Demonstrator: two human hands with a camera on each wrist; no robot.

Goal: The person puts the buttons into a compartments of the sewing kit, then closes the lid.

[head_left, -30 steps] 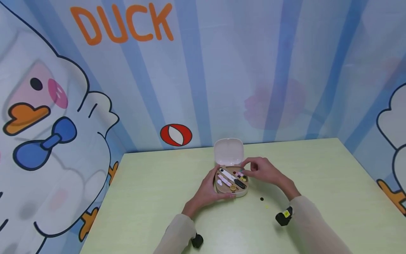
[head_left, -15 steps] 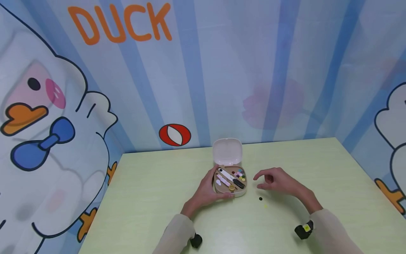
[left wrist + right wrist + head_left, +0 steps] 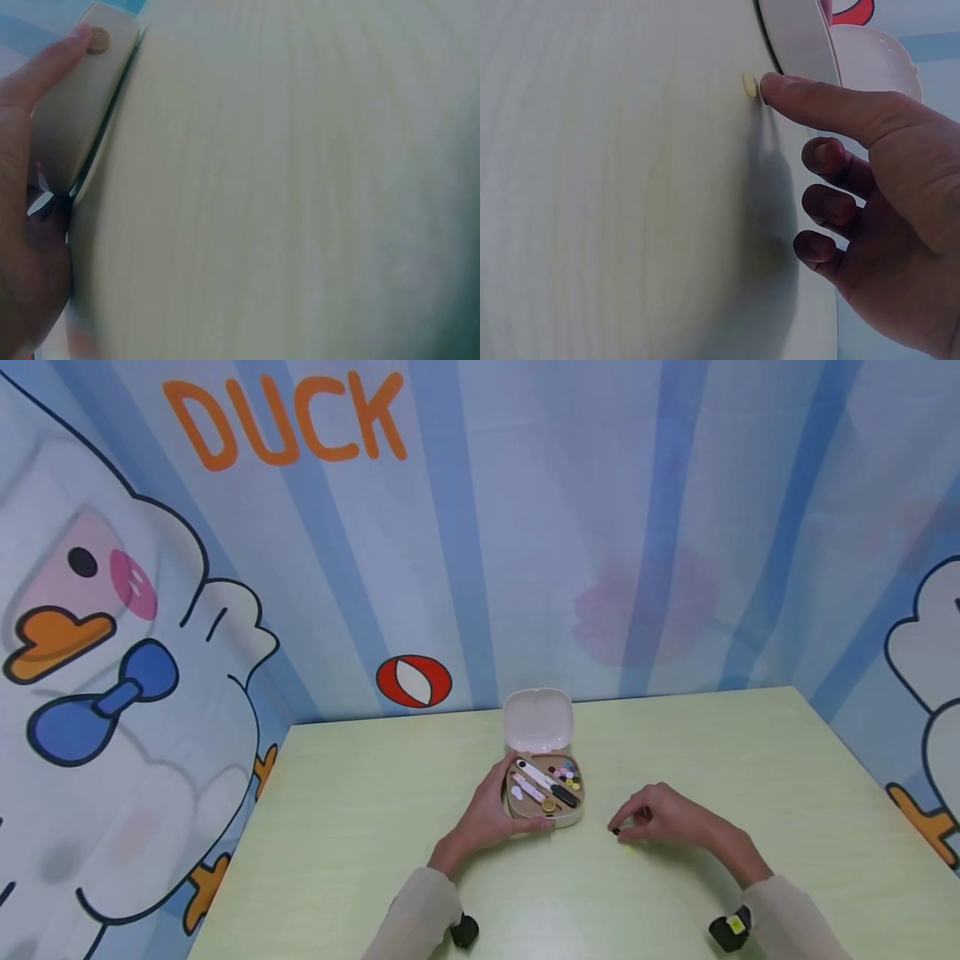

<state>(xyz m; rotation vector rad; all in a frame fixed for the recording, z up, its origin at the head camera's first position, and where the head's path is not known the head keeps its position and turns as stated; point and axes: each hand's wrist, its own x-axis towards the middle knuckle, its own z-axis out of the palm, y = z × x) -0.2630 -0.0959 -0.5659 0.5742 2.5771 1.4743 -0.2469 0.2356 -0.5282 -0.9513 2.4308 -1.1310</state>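
My left hand [image 3: 487, 810] grips the near left side of a small white sewing box [image 3: 573, 817], fingers along its left side and thumb along the front. In the left wrist view the thumb lies by a round tan clasp [image 3: 97, 40] on the box wall. At the right, my right hand [image 3: 667, 817] is low over the table, thumb and index finger pinching a small black button [image 3: 616, 832]; its other fingers are loosely bent. A yellow button [image 3: 749, 85] lies on the table just beside that thumb tip.
The box's lid [image 3: 537, 720] stands raised at the back. Inside lie a black-and-white tool [image 3: 547, 782], a pink tool [image 3: 529, 787], a gold round piece [image 3: 549, 805] and several coloured buttons [image 3: 566, 772]. The table [image 3: 360, 827] meets a printed curtain behind.
My right hand has left the box's right compartment, moved right and toward me, and come down to the black button on the table. My left hand still holds the box.
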